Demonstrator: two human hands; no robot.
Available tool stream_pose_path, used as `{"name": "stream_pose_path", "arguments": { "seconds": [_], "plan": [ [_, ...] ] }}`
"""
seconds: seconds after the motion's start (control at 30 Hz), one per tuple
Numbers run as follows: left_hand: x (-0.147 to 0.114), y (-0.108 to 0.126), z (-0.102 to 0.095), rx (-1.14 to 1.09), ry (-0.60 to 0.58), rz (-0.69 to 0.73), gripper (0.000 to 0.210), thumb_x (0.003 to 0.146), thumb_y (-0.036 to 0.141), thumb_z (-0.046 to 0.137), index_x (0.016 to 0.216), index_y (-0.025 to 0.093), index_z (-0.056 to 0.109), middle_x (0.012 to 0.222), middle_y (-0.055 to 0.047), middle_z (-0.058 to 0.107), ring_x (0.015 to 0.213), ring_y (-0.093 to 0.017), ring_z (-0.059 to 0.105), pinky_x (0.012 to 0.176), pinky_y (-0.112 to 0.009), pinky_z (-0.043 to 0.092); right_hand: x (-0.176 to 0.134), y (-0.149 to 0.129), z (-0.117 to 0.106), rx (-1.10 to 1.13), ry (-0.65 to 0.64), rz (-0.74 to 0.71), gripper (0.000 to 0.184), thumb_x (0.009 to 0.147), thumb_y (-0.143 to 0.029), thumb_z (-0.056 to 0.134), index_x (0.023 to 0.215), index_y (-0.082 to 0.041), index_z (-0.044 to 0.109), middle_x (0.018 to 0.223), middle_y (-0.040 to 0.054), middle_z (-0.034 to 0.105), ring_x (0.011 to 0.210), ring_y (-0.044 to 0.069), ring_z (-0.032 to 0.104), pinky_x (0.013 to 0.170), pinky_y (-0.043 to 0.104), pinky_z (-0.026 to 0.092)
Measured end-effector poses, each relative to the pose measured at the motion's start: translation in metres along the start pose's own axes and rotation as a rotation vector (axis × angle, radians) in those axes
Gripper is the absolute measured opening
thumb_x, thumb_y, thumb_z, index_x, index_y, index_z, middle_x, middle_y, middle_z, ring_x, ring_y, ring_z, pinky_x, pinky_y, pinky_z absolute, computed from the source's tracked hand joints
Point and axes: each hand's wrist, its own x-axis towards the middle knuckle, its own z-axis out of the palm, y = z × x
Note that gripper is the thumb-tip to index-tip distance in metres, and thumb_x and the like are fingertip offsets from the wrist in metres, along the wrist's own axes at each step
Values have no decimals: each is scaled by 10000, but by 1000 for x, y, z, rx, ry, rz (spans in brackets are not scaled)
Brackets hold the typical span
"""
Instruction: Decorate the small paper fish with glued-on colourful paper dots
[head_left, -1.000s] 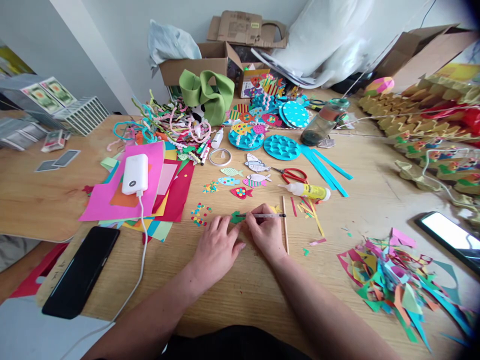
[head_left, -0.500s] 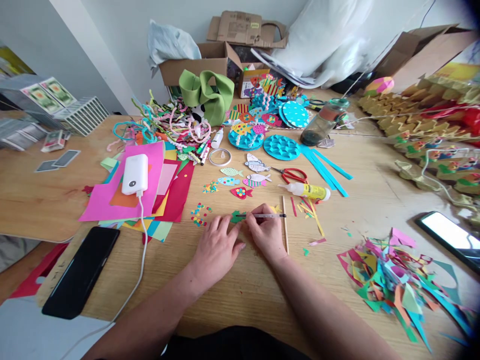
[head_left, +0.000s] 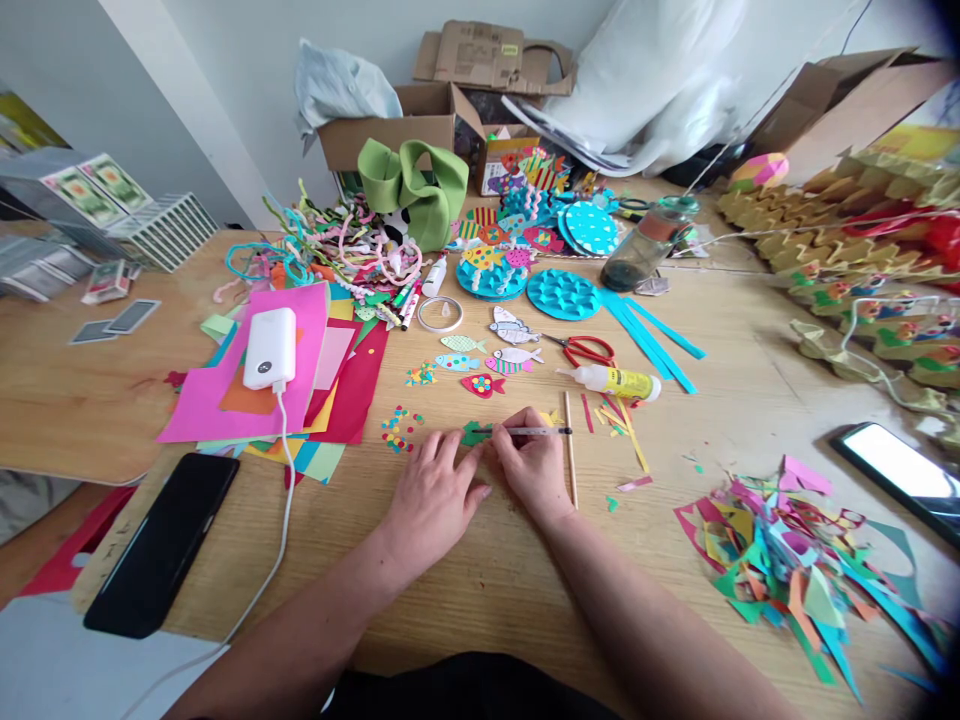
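Note:
My right hand [head_left: 531, 465] pinches a thin pen [head_left: 549, 431] with a pale barrel and a dark end. The pen lies nearly level, its tip over a small green paper cutout [head_left: 472, 433]. Fingers spread, my left hand [head_left: 431, 490] rests flat on the table, its fingertips at the lower edge of the cutout. Part of the green paper is hidden by my fingers. Just beyond are paper fish, including a red one [head_left: 482, 385] with dots and a blue one [head_left: 457, 362]. Colored paper dots [head_left: 400, 430] lie left of the cutout, and a wooden stick [head_left: 569, 450] right of my right hand.
Red-handled scissors [head_left: 589, 350] and a glue bottle [head_left: 615, 382] lie beyond my right hand. Paper scraps [head_left: 799, 560] are heaped at right, near a lit phone [head_left: 900, 475]. At left are colored sheets [head_left: 210, 405], a white power bank [head_left: 270, 345] with cable and a black phone [head_left: 161, 545].

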Motion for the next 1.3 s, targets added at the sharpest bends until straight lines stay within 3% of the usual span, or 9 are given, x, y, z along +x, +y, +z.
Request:
{"name": "stream_pose_path", "arguments": {
  "seconds": [1.3],
  "plan": [
    [-1, 0, 4, 21, 11, 0, 463, 890, 371, 596, 1306, 176, 538, 1319, -167, 503, 1211, -315, 451, 999, -483, 434, 0, 0, 0, 25, -12, -34, 172, 767, -263, 583, 629, -223, 488, 519, -50, 486, 472, 118, 433, 461, 247, 340]
  ]
}}
